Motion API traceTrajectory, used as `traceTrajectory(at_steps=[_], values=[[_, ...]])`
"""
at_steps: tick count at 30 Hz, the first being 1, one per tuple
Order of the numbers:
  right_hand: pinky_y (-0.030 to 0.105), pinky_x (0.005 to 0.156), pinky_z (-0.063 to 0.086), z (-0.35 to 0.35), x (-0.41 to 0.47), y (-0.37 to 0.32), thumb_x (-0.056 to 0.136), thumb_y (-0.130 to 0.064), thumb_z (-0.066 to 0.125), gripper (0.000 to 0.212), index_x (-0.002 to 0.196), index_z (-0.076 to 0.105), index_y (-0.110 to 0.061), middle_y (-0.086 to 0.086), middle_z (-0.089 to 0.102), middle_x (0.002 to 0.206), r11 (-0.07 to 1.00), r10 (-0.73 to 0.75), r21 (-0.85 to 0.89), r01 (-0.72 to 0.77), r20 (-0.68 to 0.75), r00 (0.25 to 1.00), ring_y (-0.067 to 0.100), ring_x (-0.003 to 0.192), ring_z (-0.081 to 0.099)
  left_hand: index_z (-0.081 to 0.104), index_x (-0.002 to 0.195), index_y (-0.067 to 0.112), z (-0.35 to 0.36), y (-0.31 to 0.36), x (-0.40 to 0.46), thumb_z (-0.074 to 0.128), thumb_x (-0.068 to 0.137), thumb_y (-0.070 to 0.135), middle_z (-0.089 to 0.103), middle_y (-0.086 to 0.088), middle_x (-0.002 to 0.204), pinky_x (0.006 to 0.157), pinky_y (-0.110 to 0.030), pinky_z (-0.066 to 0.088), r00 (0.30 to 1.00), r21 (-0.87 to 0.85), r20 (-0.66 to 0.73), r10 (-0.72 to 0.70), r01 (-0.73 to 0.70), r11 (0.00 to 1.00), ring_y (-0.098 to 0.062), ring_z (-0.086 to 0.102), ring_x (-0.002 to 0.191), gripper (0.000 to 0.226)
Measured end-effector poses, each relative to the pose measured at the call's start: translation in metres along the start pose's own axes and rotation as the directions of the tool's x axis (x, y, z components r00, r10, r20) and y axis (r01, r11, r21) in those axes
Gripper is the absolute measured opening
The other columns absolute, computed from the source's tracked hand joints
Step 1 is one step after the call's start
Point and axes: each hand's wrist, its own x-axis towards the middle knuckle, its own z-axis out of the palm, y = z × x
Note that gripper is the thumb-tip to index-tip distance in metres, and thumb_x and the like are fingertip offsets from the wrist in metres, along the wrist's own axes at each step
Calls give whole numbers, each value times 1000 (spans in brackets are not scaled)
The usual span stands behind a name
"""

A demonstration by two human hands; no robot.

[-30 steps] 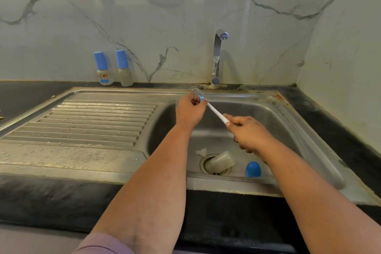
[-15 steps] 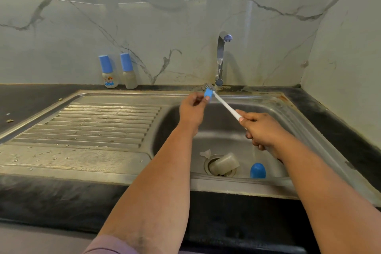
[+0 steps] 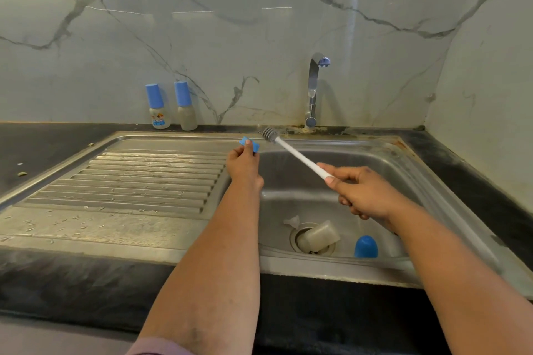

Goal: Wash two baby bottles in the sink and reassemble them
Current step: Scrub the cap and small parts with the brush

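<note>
Left hand (image 3: pixel 243 166) is up over the divide btwn drainboard and basin, fingertips pinching a small blue ring (image 3: pixel 249 144), prob. a bottle collar. Right hand (image 3: pixel 359 194) has its fingers curled round the white handle of a bottle brush (image 3: pixel 291 151); the grey bristle head points up-left twd the back rim, just right of the blue ring, not touching it.

Down in the sink (image 3: pixel 432 181): a clear bottle body (image 3: pixel 318 236) lies on its side over the drain, a small clear teat (image 3: pixel 291 222) just left of it, and a blue cap (image 3: pixel 365 246) stands to its right, near the front wall of the basin.

At the back, on the dark counter against the marble wall, two more bottles w/ blue caps stand upright side by side: printed bottle (image 3: pixel 157 106) on the left, plain bottle (image 3: pixel 185 106) on the right. Tap (image 3: pixel 314 89) stands behind the basin; can't tell if water's running. Water drops sit on the ribbed drainboard (image 3: pixel 129 181).
</note>
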Motion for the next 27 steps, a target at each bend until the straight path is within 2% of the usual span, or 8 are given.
traceTrajectory(at_steps=[3, 10, 14, 17, 19, 21, 23, 27], values=[[20, 57, 38, 12, 8, 0, 99, -38, 49, 34, 131, 52, -49, -17, 47, 78, 991, -65, -123, 48, -137, 989, 5, 67, 46, 53, 86, 10, 10, -7, -8, 58, 96, 13, 60, -7, 90, 85, -22, 52, 993, 96, 113, -45, 35, 995, -12, 60, 84, 12], [19, 52, 38, 5, 1, -2, 99, -37, 50, 33, 128, 51, -52, -7, 54, 82, 990, -3, -139, 2, -11, 1000, 6, 61, 43, 56, 113, 2, 7, 1, -8, 53, 99, 15, 61, -14, 110, 102, -30, 48, 993, 63, 99, -64, 58, 996, -19, 59, 104, 19], [18, 62, 37, 9, 7, 2, 99, -40, 48, 39, 137, 46, -48, -6, 57, 120, 957, -70, -288, 22, -157, 985, 3, 75, 48, 56, 101, 7, 16, -9, -19, 56, 97, 12, 60, -12, 110, 86, -27, 54, 971, 221, 202, -126, 80, 972, -19, 59, 104, 7], [20, 70, 38, 6, 4, 0, 99, -39, 48, 38, 136, 46, -49, -9, 58, 114, 957, -106, -283, 69, -115, 988, 2, 75, 48, 56, 98, 7, 19, -8, -18, 56, 97, 11, 61, -13, 108, 87, -28, 53, 982, 128, 165, -95, 74, 989, -20, 60, 103, 4], [20, 66, 39, 7, 2, -3, 99, -37, 49, 37, 133, 49, -50, -15, 58, 97, 961, -100, -264, 86, -41, 994, 2, 70, 48, 55, 110, 1, 12, 1, -9, 54, 98, 10, 60, -18, 113, 94, -30, 51, 994, -16, 85, -68, 69, 997, -22, 60, 105, 15], [20, 64, 40, 10, 5, -4, 99, -37, 49, 36, 133, 50, -49, -14, 59, 101, 960, -72, -273, 59, -37, 997, 4, 73, 51, 52, 121, -3, 6, 4, -2, 54, 98, 11, 59, -19, 116, 95, -31, 51, 995, -61, 69, -71, 76, 995, -25, 60, 112, 27], [20, 62, 40, 13, 9, -2, 100, -37, 47, 37, 135, 48, -48, -8, 58, 119, 952, -59, -306, 17, -129, 990, 4, 77, 52, 51, 125, -1, 7, 3, -7, 54, 98, 10, 59, -18, 120, 89, -30, 52, 985, 9, 134, -105, 105, 994, -24, 60, 112, 30], [20, 64, 39, 13, 7, 1, 101, -38, 44, 40, 139, 43, -48, -9, 51, 113, 950, -114, -308, 49, -196, 974, 3, 78, 49, 53, 116, 4, 21, -8, -20, 52, 99, 10, 61, -15, 116, 88, -28, 52, 952, 193, 259, -164, 115, 974, -20, 60, 105, 18]])
